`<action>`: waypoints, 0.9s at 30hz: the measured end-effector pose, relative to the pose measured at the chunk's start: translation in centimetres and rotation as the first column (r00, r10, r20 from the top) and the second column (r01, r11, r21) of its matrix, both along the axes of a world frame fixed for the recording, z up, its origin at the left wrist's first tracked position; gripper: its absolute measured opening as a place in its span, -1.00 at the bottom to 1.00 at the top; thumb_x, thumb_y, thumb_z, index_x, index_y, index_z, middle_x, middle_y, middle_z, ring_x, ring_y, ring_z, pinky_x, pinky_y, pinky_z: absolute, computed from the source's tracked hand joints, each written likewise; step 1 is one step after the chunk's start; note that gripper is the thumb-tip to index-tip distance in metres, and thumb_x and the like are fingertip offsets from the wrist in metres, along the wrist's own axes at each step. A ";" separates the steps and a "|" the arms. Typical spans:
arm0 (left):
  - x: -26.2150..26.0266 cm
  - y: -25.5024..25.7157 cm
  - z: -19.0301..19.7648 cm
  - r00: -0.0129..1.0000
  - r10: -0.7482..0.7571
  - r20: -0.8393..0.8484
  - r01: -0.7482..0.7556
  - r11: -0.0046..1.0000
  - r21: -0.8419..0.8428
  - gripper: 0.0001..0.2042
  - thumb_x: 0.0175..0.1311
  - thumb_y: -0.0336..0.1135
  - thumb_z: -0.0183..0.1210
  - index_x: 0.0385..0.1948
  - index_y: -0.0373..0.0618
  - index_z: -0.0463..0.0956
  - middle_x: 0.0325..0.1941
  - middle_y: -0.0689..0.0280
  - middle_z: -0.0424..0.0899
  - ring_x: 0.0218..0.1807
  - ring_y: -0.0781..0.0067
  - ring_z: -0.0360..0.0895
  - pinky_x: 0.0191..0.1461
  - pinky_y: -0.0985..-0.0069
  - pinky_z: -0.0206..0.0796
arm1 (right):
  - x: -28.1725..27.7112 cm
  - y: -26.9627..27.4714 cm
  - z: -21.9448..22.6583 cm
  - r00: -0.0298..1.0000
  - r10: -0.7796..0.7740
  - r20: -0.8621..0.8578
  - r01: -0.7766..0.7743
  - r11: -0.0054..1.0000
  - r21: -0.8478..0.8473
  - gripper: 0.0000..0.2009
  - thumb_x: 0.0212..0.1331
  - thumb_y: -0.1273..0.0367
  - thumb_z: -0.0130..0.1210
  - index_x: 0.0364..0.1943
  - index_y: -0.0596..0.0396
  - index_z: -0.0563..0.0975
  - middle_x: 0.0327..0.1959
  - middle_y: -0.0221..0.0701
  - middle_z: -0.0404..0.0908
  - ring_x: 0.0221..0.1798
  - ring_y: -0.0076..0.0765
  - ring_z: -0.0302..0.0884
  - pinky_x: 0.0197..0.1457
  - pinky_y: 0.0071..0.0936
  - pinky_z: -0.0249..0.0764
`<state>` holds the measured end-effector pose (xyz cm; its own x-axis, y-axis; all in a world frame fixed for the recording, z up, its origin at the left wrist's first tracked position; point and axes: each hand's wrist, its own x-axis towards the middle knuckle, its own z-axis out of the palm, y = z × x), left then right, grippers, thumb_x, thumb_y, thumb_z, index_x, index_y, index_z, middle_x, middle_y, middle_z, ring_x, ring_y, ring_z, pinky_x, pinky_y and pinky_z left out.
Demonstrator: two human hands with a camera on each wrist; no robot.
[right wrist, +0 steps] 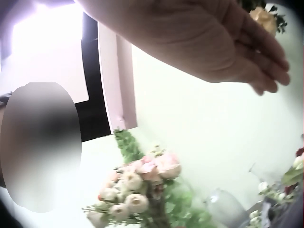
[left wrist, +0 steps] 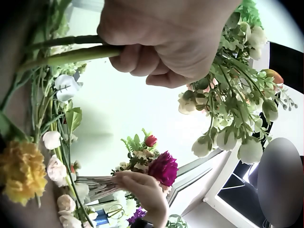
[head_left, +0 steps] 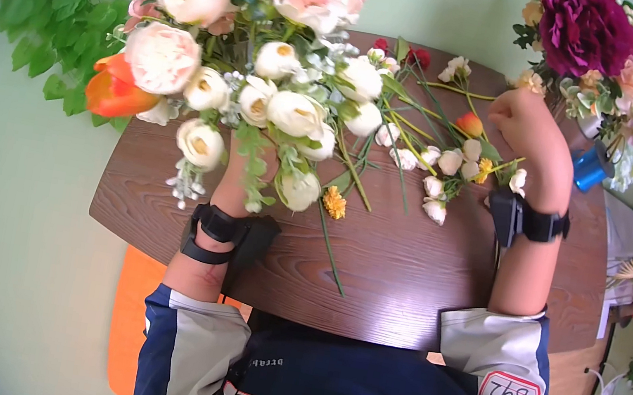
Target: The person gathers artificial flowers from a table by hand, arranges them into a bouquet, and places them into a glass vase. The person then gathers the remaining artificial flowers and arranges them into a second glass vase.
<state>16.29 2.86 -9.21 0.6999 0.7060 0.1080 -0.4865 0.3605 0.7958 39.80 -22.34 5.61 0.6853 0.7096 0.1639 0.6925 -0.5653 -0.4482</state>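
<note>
My left hand (left wrist: 164,40) grips the stems of a large bouquet (left wrist: 232,109) of artificial flowers. Green stem ends (left wrist: 78,56) stick out below its curled fingers. From the head view, that bouquet's white, pink and orange blooms (head_left: 297,113) hide the hand. Beyond the loose flowers, my right hand (head_left: 533,129) is raised beside a second bouquet with a big purple bloom (head_left: 591,30). In the left wrist view its fingertips overlap that bouquet's stems (left wrist: 97,186). The right wrist view shows the right hand's fingers (right wrist: 261,57) loosely extended, no stem visible between them.
Loose white roses (head_left: 449,163), a red-yellow tulip (head_left: 469,123), yellow flowers (head_left: 334,202) and green stems lie across the brown table (head_left: 403,279). A blue ribbon spool (head_left: 592,166) stands at the right. Leafy greenery (head_left: 56,3) hangs on the left wall.
</note>
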 end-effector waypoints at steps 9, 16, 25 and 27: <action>0.2 -3.3 5.6 0.966 -0.244 0.088 0.233 0.965 0.116 -0.77 0.09 -0.55 -0.02 -0.66 -0.01 0.16 -0.76 0.56 0.02 -0.76 0.74 -0.12 -0.65 0.66 -0.29 | 8.2 2.1 -9.2 0.983 -0.121 -0.141 0.053 0.912 -0.408 -0.88 -0.19 0.60 -0.03 -0.56 0.44 0.51 -0.65 -0.03 0.48 -0.60 -0.25 0.56 -0.67 -0.39 0.37; 0.2 -1.0 1.5 0.980 -0.195 0.045 0.198 0.979 -0.057 -0.89 0.16 -0.44 -0.06 -0.57 -0.06 0.27 -0.75 0.59 0.01 -0.72 0.75 -0.09 -0.58 0.69 -0.23 | 5.3 2.8 -6.1 0.973 -0.048 0.224 0.090 0.980 -0.178 -0.89 -0.21 0.49 0.09 -0.54 0.26 0.55 -0.53 -0.07 0.53 -0.44 -0.06 0.54 -0.38 -0.29 0.43; -0.8 2.2 -2.6 0.722 -0.609 0.329 0.612 0.783 0.106 -0.49 0.26 -0.10 -0.01 0.20 -0.06 0.10 0.19 0.18 0.29 0.19 0.31 0.29 0.15 0.40 0.25 | -4.5 1.7 1.2 0.908 -0.076 0.412 -0.367 0.329 0.870 -0.94 0.17 0.55 -0.07 -0.33 0.19 0.45 -0.52 -0.39 0.55 -0.60 -0.67 0.38 -0.52 -0.72 0.30; 0.8 -0.9 1.6 0.993 -0.096 -0.074 0.095 0.995 -0.016 -0.77 0.16 -0.57 -0.02 -0.60 0.03 0.21 -0.69 0.58 0.07 -0.73 0.75 -0.07 -0.64 0.72 -0.26 | -4.8 1.0 2.1 0.907 -0.029 0.421 -0.416 0.112 0.903 -0.91 0.22 0.53 -0.11 -0.34 0.23 0.44 -0.47 -0.36 0.56 -0.62 -0.70 0.35 -0.58 -0.76 0.25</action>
<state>17.10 1.96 -7.60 0.7701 0.6363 0.0442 -0.3884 0.4129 0.8238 34.97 -21.36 7.69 0.3143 -0.1032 0.9437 0.8957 0.3617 -0.2587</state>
